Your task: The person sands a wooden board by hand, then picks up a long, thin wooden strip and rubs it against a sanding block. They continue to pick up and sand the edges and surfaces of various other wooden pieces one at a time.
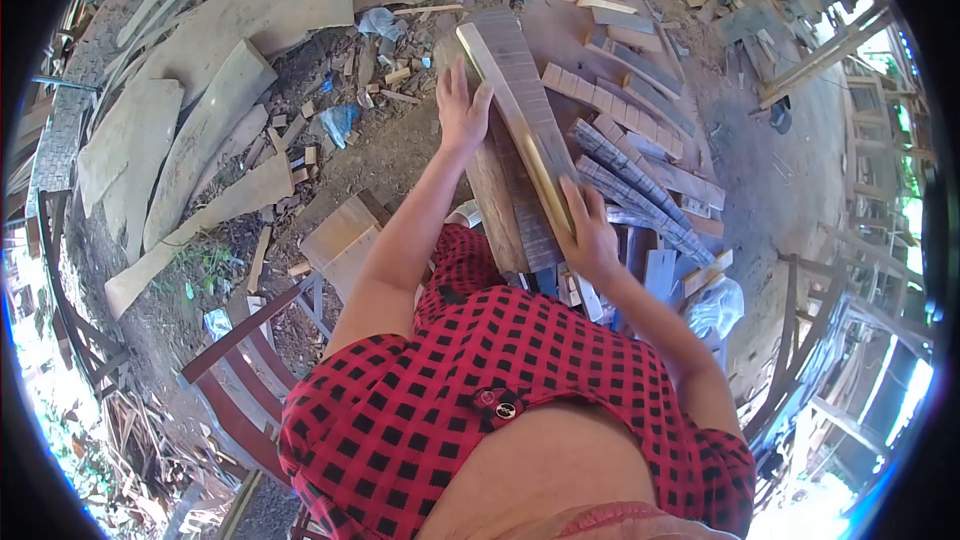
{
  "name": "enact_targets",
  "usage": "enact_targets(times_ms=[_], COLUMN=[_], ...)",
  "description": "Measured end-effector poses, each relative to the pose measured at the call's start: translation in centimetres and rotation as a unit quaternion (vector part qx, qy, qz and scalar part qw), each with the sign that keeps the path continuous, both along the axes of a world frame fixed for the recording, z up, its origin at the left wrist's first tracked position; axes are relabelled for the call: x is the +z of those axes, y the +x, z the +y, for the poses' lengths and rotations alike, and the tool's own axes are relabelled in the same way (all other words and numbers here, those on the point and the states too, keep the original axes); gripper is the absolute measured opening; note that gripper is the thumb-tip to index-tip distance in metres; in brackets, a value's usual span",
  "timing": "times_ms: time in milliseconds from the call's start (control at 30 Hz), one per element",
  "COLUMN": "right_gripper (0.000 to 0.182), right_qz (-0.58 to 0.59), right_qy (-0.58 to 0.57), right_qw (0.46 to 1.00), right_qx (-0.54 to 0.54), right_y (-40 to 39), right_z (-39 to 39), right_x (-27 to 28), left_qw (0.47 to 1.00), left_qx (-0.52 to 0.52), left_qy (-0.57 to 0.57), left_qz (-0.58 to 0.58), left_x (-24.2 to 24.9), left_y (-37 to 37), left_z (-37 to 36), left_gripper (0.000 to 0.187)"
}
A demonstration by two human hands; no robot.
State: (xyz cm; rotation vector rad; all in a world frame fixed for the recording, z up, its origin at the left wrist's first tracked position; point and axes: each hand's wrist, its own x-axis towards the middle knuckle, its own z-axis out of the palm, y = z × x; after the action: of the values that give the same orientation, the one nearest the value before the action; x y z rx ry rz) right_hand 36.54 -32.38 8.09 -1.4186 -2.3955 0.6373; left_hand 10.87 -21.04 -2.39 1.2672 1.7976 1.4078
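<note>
Atop a board (pixel 532 90), my right hand (pixel 594 240) clamps the strip (pixel 512 118), likely for steadiness; my left hand (pixel 463 120) (fingers apart) flanks its far half.

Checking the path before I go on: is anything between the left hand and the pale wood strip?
Nothing visible stands between the left hand and the pale wood strip: its thumb is right by the strip's edge, though contact is unclear.

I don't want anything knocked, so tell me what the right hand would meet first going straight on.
Most likely the pale wooden strip: the right hand already seems to have its fingers on it, though depth is unclear in this one view.
</note>
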Motion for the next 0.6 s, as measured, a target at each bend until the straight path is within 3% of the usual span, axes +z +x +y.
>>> enact_targets(times_ms=[100,267,600], right_gripper=[0.07,0.067,0.075], right_qz=[-0.027,-0.034,-0.002], right_qy=[-0.024,-0.039,0.027], right_qw=[0.999,0.998,0.999], right_qx=[-0.034,-0.043,-0.031], right_y=[4.1,5.1,-9.7], right_z=[-5.8,-7.7,7.7], right_x=[0.5,0.2,-0.2], left_qw=[0.989,0.989,0.995], left_qx=[0.005,0.026,0.04], left_qy=[-0.048,-0.033,-0.023], left_qz=[0.139,0.143,0.094], left_x=[1.9,0.7,0.0], left_y=[0.1,1.0,0.6], left_z=[2.0,2.7,2.9], left_gripper=[0.069,0.067,0.053])
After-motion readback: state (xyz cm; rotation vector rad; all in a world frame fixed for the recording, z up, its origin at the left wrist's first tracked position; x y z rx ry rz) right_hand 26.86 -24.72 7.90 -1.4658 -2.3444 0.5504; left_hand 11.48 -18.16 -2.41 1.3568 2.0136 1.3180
